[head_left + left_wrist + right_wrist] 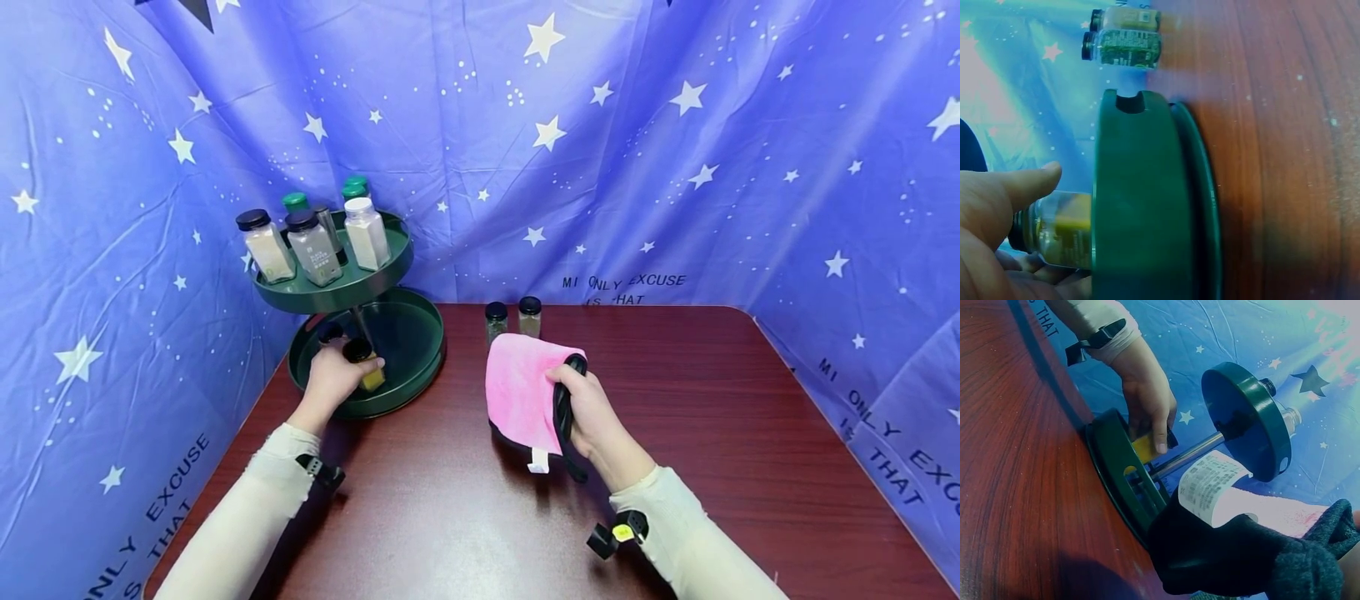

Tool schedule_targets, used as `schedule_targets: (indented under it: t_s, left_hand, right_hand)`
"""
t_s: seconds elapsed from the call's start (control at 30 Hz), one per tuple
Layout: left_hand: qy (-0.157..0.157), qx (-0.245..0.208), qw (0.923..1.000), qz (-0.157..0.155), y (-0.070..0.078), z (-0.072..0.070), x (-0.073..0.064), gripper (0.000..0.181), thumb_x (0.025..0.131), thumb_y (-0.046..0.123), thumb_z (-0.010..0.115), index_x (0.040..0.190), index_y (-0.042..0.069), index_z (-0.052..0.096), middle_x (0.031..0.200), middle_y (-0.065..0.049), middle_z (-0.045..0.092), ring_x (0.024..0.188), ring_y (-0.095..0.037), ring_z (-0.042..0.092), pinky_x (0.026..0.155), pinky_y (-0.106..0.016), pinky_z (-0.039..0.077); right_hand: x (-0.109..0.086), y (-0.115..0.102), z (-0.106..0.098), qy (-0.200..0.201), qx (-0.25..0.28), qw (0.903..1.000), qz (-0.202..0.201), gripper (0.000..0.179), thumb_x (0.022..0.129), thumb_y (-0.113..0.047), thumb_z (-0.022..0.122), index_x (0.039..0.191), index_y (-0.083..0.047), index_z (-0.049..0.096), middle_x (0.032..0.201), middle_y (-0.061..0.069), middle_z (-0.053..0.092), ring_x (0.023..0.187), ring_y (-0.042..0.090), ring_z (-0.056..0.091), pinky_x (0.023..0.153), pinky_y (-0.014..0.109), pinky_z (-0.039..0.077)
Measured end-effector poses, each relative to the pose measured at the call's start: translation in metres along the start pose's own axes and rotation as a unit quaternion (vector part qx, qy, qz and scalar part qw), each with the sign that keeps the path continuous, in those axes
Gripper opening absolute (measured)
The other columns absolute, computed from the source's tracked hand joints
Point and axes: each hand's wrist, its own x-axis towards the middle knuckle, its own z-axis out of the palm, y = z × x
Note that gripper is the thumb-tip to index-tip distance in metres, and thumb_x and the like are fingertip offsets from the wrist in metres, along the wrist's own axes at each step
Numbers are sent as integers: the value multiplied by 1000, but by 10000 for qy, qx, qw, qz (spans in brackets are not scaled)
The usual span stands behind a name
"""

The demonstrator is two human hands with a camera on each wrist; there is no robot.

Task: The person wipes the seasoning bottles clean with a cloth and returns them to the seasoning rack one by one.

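A jar of yellow spice (372,380) with a black lid stands in the lower tier of the green two-tier rack (427,367). My left hand (333,379) holds it, thumb on one side and fingers around the other. In the left wrist view the jar (1063,234) shows between thumb and fingers, its base hidden behind the tier's wall. My right hand (596,417) grips a folded pink cloth (521,387) with black edging, its white tag (1210,484) hanging loose. The cloth is held up over the table, in front of two black-lidded jars.
Several spice jars with black, white and green lids, including a black pepper jar (315,254), stand on the upper tier (337,293). Behind my left hand another black lid (330,333) shows. A jar of green herbs (496,321) and a second jar (529,317) stand at the table's back edge.
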Motion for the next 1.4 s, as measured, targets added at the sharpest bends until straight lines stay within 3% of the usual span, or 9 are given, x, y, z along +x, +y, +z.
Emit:
schedule_targets:
  t_s: [0.2, 0.5, 0.8, 0.97, 1.17, 1.4]
  left_hand:
    - [184, -173, 9997, 72, 8, -5, 2, 69, 85, 42, 80, 132, -5, 60, 133, -25, 63, 123, -44, 58, 107, -54, 43]
    - [569, -461, 9971, 188, 23, -8, 6, 65, 84, 37, 83, 128, -6, 62, 123, -24, 69, 118, -40, 64, 105, -52, 46]
    - [939, -574, 9900, 880, 48, -4, 12, 57, 85, 33, 83, 127, -2, 65, 127, -20, 68, 122, -36, 62, 107, -51, 45]
    - [820, -959, 9854, 1145, 66, 4, 15, 57, 86, 32, 83, 128, 0, 64, 128, -16, 69, 124, -34, 62, 108, -48, 45]
    - [380, -1577, 9791, 1229, 91, 14, 21, 58, 87, 32, 82, 131, 1, 62, 130, -15, 68, 123, -31, 63, 108, -45, 48]
    - [-149, -1785, 9753, 1295, 107, 40, 27, 54, 89, 31, 82, 130, 5, 59, 127, -14, 68, 121, -28, 63, 106, -44, 50]
  right_hand:
    - [0, -1, 1, -15, -33, 10000, 37, 12, 96, -6, 49, 86, -12, 53, 66, -5, 58, 58, 9, 59, 53, 25, 49]
    - [0, -3, 2, -28, -26, 10000, 82, 12, 95, -7, 51, 84, -11, 53, 65, -4, 58, 57, 9, 58, 53, 25, 48]
    - [0, -5, 0, 40, -56, 10000, -12, 13, 96, -6, 51, 85, -11, 53, 65, -4, 59, 57, 9, 59, 53, 25, 49]
    - [0, -8, -3, 104, -13, 9999, -91, 15, 96, -5, 50, 83, -11, 53, 63, -5, 58, 55, 8, 57, 51, 24, 47]
    - [1, -9, -5, 136, -25, 9998, -138, 17, 96, -5, 50, 81, -11, 53, 62, -6, 56, 54, 8, 56, 50, 23, 46]
    - [1, -10, -5, 210, -65, 9996, -186, 18, 95, -5, 51, 79, -12, 53, 61, -6, 53, 52, 7, 52, 48, 22, 42]
